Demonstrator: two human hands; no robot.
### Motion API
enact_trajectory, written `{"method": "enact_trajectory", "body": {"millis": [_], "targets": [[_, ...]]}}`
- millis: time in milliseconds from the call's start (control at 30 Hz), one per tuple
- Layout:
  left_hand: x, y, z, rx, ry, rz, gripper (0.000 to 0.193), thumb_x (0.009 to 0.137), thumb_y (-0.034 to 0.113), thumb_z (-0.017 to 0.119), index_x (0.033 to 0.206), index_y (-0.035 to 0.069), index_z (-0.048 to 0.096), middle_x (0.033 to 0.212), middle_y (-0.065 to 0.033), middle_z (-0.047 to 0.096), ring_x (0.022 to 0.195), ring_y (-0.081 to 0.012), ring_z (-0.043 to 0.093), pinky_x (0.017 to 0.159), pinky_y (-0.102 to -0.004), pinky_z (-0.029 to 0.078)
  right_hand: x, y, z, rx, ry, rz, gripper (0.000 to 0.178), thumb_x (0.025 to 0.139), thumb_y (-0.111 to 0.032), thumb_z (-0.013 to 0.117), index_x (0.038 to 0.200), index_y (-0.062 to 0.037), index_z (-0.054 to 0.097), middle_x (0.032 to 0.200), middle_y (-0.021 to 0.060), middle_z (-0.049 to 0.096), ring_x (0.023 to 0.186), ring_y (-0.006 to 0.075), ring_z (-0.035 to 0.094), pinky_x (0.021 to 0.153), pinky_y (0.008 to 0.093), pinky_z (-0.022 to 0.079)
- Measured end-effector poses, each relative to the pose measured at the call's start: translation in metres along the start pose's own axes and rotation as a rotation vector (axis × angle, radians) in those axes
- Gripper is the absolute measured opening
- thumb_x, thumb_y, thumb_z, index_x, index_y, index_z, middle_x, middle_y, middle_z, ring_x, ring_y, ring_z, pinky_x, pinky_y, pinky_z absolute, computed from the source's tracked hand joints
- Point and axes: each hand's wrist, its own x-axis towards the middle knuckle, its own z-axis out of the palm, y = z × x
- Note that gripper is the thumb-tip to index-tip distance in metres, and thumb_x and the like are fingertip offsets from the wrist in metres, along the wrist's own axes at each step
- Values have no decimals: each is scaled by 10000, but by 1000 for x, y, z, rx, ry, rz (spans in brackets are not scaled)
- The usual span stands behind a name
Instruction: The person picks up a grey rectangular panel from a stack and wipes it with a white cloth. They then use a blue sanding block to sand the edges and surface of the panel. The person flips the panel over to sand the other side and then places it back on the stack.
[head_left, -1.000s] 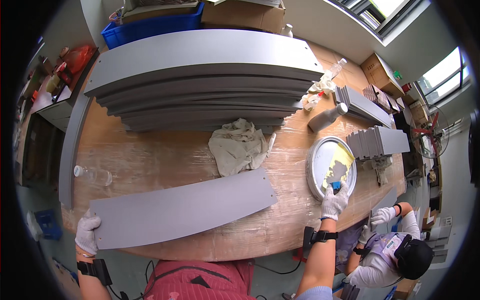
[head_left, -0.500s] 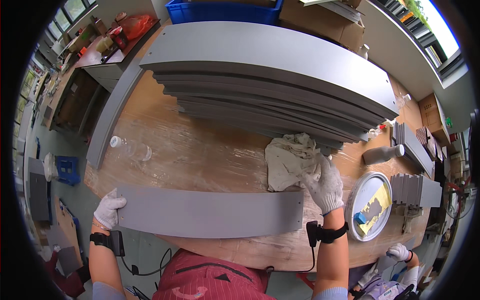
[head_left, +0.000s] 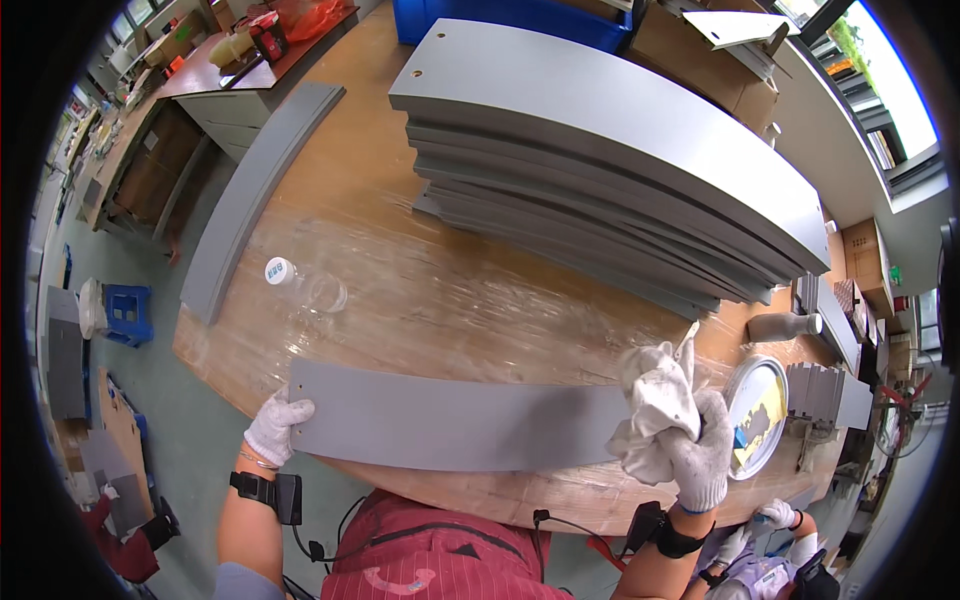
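A long grey panel (head_left: 460, 420) lies across the near edge of the table, with small holes at its left end. My left hand (head_left: 277, 424), in a white glove, grips that left end, thumb on top. Bunched in my gloved right hand (head_left: 702, 450) is a white cloth (head_left: 655, 405). The cloth hangs over the panel's right end and hides it; I cannot tell whether it touches the surface. Beyond the panel rises a stack of similar grey panels (head_left: 610, 120).
A clear plastic bottle (head_left: 310, 287) lies left on the wooden table (head_left: 400, 290), near another grey panel (head_left: 255, 205). To the right are a grey bottle (head_left: 785, 327), a white round lid (head_left: 745, 390) with yellow sandpaper, and small grey pieces (head_left: 825, 390). A co-worker's gloved hand (head_left: 775, 515) shows lower right.
My right hand has picked the cloth up off the table and brought it over the panel's right end. My left hand keeps its grip on the panel. The whole view has shifted and turned.
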Motion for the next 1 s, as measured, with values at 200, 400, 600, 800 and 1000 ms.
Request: {"method": "enact_trajectory", "body": {"millis": [200, 400, 600, 800, 1000], "targets": [[-10, 20, 38, -140, -61, -20, 568, 984, 253, 636, 1455, -1, 445, 1345, -156, 608, 1196, -288, 639, 1021, -426, 538, -50, -91, 163, -272, -441, -700, 739, 660, -338, 844, 1349, -202, 611, 1180, 91, 625, 1111, 311, 593, 1040, 585, 407], [-16, 37, 64, -141, -166, -6, 598, 1002, 384, 622, 1442, 18, 449, 1359, -161, 592, 1230, -310, 616, 1029, -470, 531, -57, -73, 224, -177, -387, -701, 605, 767, -445, 740, 1287, -163, 612, 1351, 134, 523, 1277, 362, 477, 1059, 582, 361], [-24, 24, 43, -151, -78, 23, 555, 997, 366, 644, 1415, 34, 492, 1314, -129, 624, 1189, -285, 633, 1003, -435, 540, -6, 80, 116, -534, 105, -129, 483, 860, -297, 703, 1271, -51, 647, 1385, 158, 588, 1258, 426, 513, 1080, 514, 391], [-18, 20, 27, -169, -50, 3, 602, 1029, 476, 543, 1427, 28, 485, 1362, -151, 602, 1226, -311, 616, 1018, -466, 528, -43, 187, 6, -733, 366, 354, 285, 909, -251, 691, 1144, -102, 750, 1242, 141, 682, 1182, 352, 601, 1058, 433, 462], [-10, 26, 29, -459, -276, -126, 762, 1007, 638, 441, 1539, 97, 385, 1500, -137, 497, 1354, -323, 518, 1107, -480, 458, -52, 139, 8, -601, 428, 117, 310, 872, -56, 673, 1172, -90, 745, 1259, 187, 659, 1219, 342, 577, 1029, 406, 483]]}}
